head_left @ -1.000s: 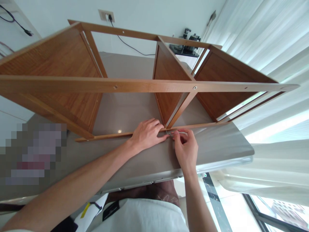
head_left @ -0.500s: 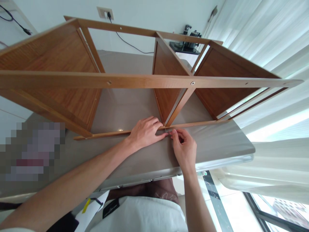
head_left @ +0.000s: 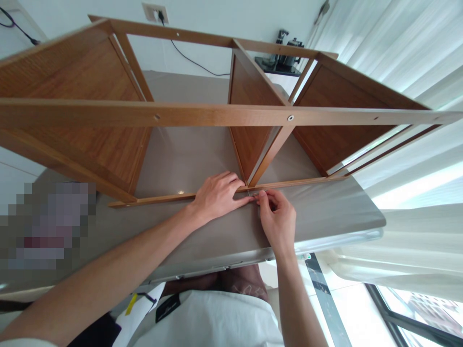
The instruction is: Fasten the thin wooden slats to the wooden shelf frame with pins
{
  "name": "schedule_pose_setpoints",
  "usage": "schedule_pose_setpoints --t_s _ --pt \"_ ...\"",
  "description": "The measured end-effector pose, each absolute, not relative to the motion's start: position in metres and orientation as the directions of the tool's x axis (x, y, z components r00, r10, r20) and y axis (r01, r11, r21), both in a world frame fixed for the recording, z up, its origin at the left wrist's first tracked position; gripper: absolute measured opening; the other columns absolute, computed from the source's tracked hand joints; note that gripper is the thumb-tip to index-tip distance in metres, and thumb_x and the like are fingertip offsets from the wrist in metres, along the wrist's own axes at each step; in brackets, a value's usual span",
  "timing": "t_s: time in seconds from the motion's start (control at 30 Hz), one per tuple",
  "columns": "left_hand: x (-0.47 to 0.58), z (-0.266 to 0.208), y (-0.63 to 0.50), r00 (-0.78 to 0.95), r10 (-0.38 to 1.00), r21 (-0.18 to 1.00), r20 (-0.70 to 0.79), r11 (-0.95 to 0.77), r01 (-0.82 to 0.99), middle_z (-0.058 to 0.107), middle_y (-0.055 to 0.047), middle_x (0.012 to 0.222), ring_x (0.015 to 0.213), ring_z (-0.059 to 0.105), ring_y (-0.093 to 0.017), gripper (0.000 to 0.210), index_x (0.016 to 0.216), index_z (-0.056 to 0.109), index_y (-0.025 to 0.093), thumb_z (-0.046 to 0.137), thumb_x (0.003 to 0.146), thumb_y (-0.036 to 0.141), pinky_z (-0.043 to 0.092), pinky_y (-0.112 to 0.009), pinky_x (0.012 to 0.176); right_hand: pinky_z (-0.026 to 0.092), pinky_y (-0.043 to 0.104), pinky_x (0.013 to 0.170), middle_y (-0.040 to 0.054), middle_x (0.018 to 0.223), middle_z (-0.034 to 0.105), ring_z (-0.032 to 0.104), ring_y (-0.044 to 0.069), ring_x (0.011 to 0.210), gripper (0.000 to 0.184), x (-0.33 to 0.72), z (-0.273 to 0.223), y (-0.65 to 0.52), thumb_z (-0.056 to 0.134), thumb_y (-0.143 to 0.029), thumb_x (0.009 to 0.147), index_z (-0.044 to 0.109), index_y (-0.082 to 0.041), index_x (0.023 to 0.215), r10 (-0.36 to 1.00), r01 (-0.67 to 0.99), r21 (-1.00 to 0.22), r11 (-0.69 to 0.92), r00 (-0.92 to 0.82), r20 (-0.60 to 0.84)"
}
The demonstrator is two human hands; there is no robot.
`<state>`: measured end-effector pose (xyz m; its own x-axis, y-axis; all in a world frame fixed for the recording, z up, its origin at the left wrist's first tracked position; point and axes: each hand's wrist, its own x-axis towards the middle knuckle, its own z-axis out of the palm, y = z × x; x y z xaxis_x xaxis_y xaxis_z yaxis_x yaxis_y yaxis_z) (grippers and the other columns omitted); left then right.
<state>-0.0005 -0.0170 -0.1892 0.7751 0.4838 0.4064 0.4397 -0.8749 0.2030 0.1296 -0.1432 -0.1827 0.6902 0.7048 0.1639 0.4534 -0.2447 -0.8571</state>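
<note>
A brown wooden shelf frame [head_left: 213, 115] with slatless side panels and a middle panel [head_left: 249, 159] stands on the table. My left hand [head_left: 219, 195] curls its fingers over the frame's near bottom rail [head_left: 166, 198], just left of the middle panel's foot. Its thumb points toward my right hand [head_left: 278, 217], which is closed in a pinch just in front of the rail. Between the fingertips shows a thin metal piece [head_left: 249, 193], like a small hex key, at the joint; most of it is hidden. A round metal fastener [head_left: 290, 118] sits in the upper rail above.
The grey-brown table [head_left: 217, 236] has its near edge close to my body. A blurred-out item [head_left: 54, 226] lies at its left. Behind are a wall socket [head_left: 155, 13] with a cable and a dark stand with a coffee pot [head_left: 291, 52]. White curtains [head_left: 415, 62] hang at the right.
The view has shifted slightly, so the frame sits a little higher. Both hands stay at the same joint; my right hand's fingers have turned only slightly.
</note>
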Motion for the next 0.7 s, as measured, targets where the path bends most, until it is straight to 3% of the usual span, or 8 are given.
schedule_pose_setpoints --t_s 0.2,0.4,0.7 --pt "-0.001 -0.190 -0.016 0.780 0.481 0.201 0.400 -0.877 0.437 0.073 -0.004 0.096 0.095 0.068 -0.021 0.042 0.098 0.073 0.018 0.065 0.091 0.059 0.054 -0.034 0.078 0.048 0.025 0.065 0.0000 0.079 0.074 0.064 0.014 0.064 0.025 0.127 -0.186 -0.144 0.055 -0.044 0.098 0.066 -0.022 0.092 0.705 0.605 -0.766 -0.217 0.640 0.306" --pt "0.000 -0.187 -0.016 0.791 0.487 0.218 0.370 -0.873 0.436 0.072 -0.003 0.095 0.096 0.068 -0.021 0.037 0.099 0.073 0.020 0.066 0.092 0.055 0.054 -0.033 0.077 0.045 0.028 0.073 0.0025 0.085 0.072 0.061 0.016 0.073 0.024 0.121 -0.194 -0.144 0.047 -0.034 0.103 0.067 -0.021 0.098 0.720 0.838 -0.512 -0.187 0.472 0.509" --pt "0.000 -0.186 -0.015 0.796 0.482 0.224 0.365 -0.876 0.428 0.072 -0.003 0.093 0.094 0.067 -0.020 0.032 0.097 0.073 0.020 0.064 0.094 0.051 0.051 -0.031 0.072 0.045 0.032 0.081 0.0071 0.091 0.073 0.063 0.019 0.083 0.025 0.119 -0.193 -0.144 0.044 -0.028 0.105 0.068 -0.020 0.105 0.768 0.941 -0.318 -0.114 0.286 0.573"
